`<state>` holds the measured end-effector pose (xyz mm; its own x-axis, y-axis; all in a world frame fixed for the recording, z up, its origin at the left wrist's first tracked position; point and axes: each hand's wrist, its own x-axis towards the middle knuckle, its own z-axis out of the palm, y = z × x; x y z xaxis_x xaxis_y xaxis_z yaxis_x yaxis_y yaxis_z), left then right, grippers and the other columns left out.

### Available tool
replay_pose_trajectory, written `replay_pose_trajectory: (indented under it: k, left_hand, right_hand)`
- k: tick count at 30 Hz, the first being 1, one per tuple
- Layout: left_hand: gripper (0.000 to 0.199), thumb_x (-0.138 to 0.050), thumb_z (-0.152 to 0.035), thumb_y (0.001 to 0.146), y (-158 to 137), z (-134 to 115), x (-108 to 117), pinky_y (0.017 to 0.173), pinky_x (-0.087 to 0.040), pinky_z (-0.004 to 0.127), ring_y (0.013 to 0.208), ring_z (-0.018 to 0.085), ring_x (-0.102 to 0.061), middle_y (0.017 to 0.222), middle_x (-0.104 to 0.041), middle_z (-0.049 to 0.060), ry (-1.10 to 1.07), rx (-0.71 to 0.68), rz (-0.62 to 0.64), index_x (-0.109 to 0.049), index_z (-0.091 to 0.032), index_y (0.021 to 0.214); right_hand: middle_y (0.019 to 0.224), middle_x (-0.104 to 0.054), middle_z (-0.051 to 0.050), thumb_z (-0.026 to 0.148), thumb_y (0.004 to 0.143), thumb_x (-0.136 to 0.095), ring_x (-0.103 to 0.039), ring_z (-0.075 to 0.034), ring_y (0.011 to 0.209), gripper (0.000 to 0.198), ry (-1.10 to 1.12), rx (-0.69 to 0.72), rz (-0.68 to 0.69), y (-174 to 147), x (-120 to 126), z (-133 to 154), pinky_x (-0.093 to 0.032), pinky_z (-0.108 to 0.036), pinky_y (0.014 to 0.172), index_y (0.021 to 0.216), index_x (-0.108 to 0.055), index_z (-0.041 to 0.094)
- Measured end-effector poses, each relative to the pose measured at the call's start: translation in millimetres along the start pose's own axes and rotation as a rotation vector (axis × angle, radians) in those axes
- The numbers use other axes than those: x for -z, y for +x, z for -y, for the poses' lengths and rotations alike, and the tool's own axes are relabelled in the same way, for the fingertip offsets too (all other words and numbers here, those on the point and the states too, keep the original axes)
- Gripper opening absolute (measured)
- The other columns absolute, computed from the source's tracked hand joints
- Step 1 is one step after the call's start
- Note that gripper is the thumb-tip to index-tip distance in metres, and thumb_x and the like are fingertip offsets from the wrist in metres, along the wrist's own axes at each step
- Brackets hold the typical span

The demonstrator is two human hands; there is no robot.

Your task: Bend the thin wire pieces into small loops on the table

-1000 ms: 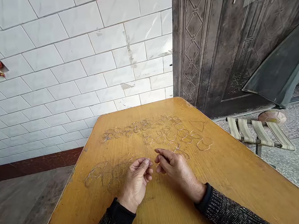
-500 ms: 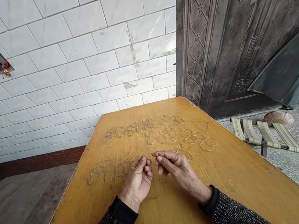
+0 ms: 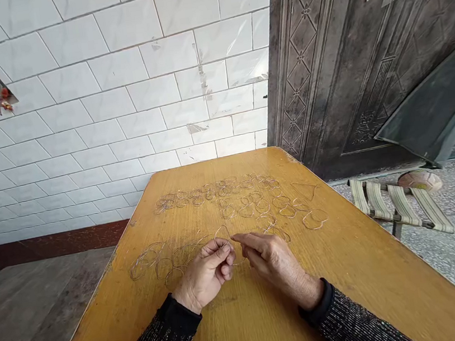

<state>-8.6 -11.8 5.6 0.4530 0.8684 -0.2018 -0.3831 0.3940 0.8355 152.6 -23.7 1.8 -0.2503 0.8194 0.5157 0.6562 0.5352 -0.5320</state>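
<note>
1. Head view, left hand: the left hand (image 3: 206, 275) is over the table (image 3: 250, 331), thumb and forefinger pinched on a thin wire (image 3: 220, 227); the other fingers curl in toward the palm.
2. The wire bends up in an arch above these fingertips, between the two hands and near the middle of the table.
3. Right hand: the right hand (image 3: 276, 259) is just beside it, forefinger stretched toward the wire, the other fingers bent under. Whether it touches or grips the wire, I cannot tell.
4. Near the left hand, toward the table's left edge, lies a tangle (image 3: 149, 259) of wire rings.
5. Beyond the hands, more loops (image 3: 209, 191) lie in a row, others nearer and to the right. A triangle (image 3: 305, 189) of wire lies near the right edge.
6. Around the table: a tiled wall (image 3: 124, 100) behind, a dark door (image 3: 331, 65) on the right, and a striped stool (image 3: 401, 202) beside a ball (image 3: 423, 180).
</note>
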Motion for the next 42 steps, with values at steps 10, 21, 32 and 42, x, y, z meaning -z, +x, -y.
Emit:
replay_pose_trajectory:
  k: [10,21,32,42]
  left_hand:
    - [0.025,-0.064,-0.035,0.071,3.1,2.3,-1.2,0.043,-0.037,0.020,0.045,0.008,-0.049,0.060,-0.057,-0.002,0.425,-0.253,-0.193,-0.052,-0.016,0.081]
    - [0.023,-0.062,-0.035,0.071,8.2,7.4,-1.6,0.043,-0.035,0.020,0.043,0.007,-0.046,0.059,-0.055,-0.003,0.512,-0.418,-0.322,-0.056,-0.015,0.079]
    - [0.023,-0.062,-0.036,0.070,4.9,4.2,-3.2,0.047,-0.029,0.020,0.048,0.006,-0.040,0.058,-0.050,-0.003,0.404,-0.257,-0.175,-0.057,-0.014,0.072]
    - [0.019,-0.060,-0.034,0.073,1.2,3.0,-6.1,0.047,-0.032,0.020,0.049,0.008,-0.041,0.058,-0.048,-0.004,0.666,-0.338,-0.192,-0.054,-0.017,0.075]
  right_hand:
    - [0.071,-0.065,-0.007,0.013,0.083,-0.038,-0.060,-0.014,0.060,0.031,-0.195,-0.020,0.026,-0.3,-3.3,2.4,-0.035,-0.021,0.051,0.101,-0.063,0.016]
    - [0.070,-0.064,-0.006,0.013,0.085,-0.039,-0.058,-0.013,0.059,0.028,-0.200,-0.008,0.056,0.4,-7.1,5.4,-0.032,-0.020,0.050,0.100,-0.062,0.017]
    - [0.072,-0.062,-0.003,0.006,0.082,-0.039,-0.054,-0.010,0.052,0.034,-0.341,-0.004,0.130,-0.4,-5.9,3.3,-0.022,-0.022,0.045,0.102,-0.061,0.023]
    - [0.074,-0.062,-0.003,0.009,0.084,-0.040,-0.055,-0.011,0.053,0.030,-0.376,-0.008,0.173,0.7,-2.6,5.9,-0.021,-0.023,0.044,0.101,-0.061,0.023]
